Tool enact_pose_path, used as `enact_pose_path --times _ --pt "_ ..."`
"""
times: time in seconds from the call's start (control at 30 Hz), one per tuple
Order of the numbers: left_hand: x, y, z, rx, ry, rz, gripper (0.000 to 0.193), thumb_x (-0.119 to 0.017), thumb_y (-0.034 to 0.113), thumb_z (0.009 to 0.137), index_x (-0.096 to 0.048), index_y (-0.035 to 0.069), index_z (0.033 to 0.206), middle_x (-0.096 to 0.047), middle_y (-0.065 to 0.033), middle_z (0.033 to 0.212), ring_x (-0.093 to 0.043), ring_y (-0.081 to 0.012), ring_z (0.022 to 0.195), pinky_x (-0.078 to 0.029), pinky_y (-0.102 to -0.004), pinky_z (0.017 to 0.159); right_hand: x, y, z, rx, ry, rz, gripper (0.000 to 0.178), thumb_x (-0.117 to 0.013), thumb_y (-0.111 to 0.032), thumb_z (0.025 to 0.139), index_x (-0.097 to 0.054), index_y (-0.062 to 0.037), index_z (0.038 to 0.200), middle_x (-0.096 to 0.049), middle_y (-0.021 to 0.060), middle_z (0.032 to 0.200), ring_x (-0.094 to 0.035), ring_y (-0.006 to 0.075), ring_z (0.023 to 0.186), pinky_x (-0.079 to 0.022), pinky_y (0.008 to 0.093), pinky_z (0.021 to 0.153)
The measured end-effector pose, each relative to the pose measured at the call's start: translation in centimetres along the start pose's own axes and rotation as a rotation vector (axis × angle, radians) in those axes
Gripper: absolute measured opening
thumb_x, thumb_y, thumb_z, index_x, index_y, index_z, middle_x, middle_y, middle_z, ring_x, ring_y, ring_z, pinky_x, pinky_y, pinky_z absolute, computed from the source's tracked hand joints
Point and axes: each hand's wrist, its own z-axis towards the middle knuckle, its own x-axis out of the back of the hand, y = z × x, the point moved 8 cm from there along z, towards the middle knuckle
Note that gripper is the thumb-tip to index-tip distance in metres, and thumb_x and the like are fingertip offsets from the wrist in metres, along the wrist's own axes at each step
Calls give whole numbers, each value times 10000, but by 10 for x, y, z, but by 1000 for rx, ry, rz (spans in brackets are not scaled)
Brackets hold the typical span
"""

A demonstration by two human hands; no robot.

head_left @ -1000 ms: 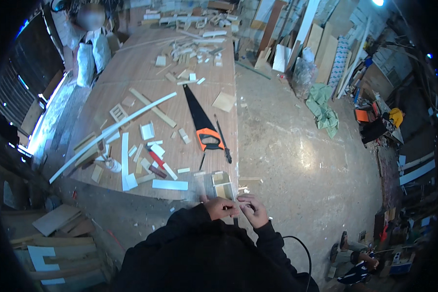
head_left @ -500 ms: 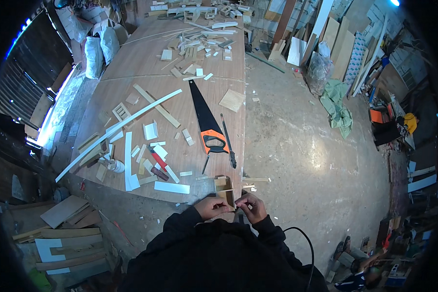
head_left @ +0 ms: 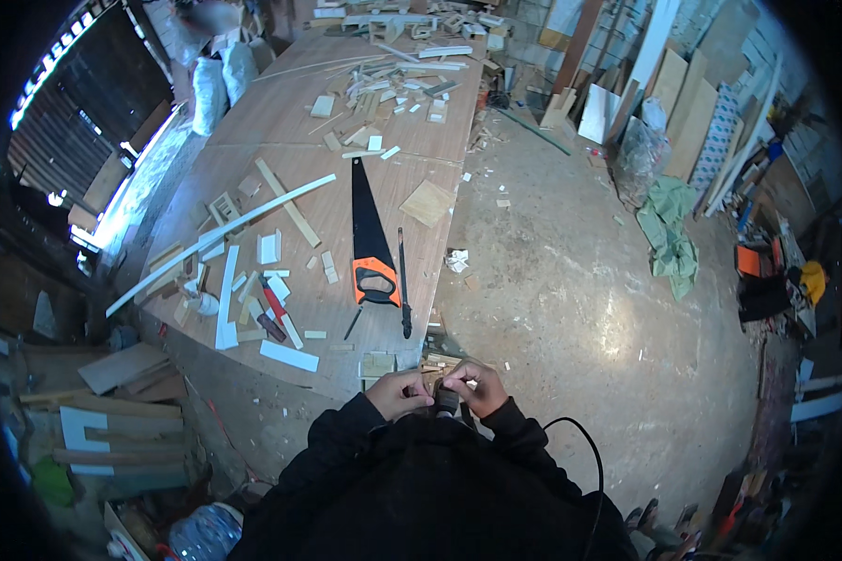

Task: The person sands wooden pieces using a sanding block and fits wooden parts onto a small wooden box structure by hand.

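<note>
At the far left, a dark corrugated panel (head_left: 89, 140); lower down, boards (head_left: 126, 411) lying one upon another. A little further right, at the lower edge, a large clear plastic bottle (head_left: 206, 533). Higher up, pale sacks (head_left: 210, 98) standing beside the tabletop (head_left: 398, 168). On its left part, a long white strip (head_left: 290, 202) laid slantwise across wooden pieces. Next, a white angled strip (head_left: 226, 304), then a tool with a red handle (head_left: 274, 301), and nearer to the front edge a flat white piece (head_left: 290, 356). Further right, a handsaw (head_left: 367, 229), orange handle toward the person; just beside it, a slim dark rod (head_left: 402, 271).

At the front edge, a pale wooden piece (head_left: 379, 363), and near it the left hand (head_left: 399, 395), thumb and fingertips brought together. Cannot tell of anything pinched in this grip. Between both hands, close to the body, a dark object (head_left: 447, 400), partly hidden, of unclear kind. Then the right hand (head_left: 475, 385), thumb and forefinger drawn close at the upper end of this object; cannot tell of real contact, nor of anything inside the grip.

Beyond the right sleeve, a curving black cable (head_left: 599, 463). Further, a clear plastic bag (head_left: 643, 154) near leaning boards, and a green cloth (head_left: 669, 234) on the floor.
</note>
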Motion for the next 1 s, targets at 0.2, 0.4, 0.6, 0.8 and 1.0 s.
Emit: enact_pose_path --times 0.2,0.4,0.6,0.8,1.0 --pt "-14 -16 -28 175 267 -42 207 -650 189 923 -580 36 804 -622 -32 771 -553 -100 716 -444 -273 663 33 24 19 12 -141 -116 43 -660 -48 869 -693 -20 869 -654 90 828 -630 183 788 -486 293 715" --pt "-32 -25 -63 279 412 -96 226 -608 248 955 -649 32 901 -632 -7 796 -553 -82 747 -450 -264 709 16 22 31 58 -385 -129 61 -674 -95 854 -698 -40 865 -671 83 855 -644 196 783 -494 304 695" --pt "-33 -34 -92 337 475 -38 262 -626 283 943 -664 28 893 -640 -15 772 -569 -89 720 -460 -270 674 -23 4 29 181 -637 -225 141 -647 -194 872 -705 -66 872 -637 86 820 -644 221 759 -491 303 664" --pt "-38 -50 -119 422 573 -85 216 -672 231 911 -662 24 852 -647 -13 759 -578 -81 703 -464 -261 660 -26 19 19 115 -669 -223 125 -700 -207 829 -713 -83 831 -623 62 792 -610 197 705 -474 293 634" --pt "-35 -40 -116 323 553 -46 160 -703 192 876 -665 38 854 -671 -21 820 -597 -90 738 -468 -268 680 -31 17 17 122 -653 -219 114 -701 -195 831 -704 -81 831 -620 66 789 -614 196 715 -480 295 646"
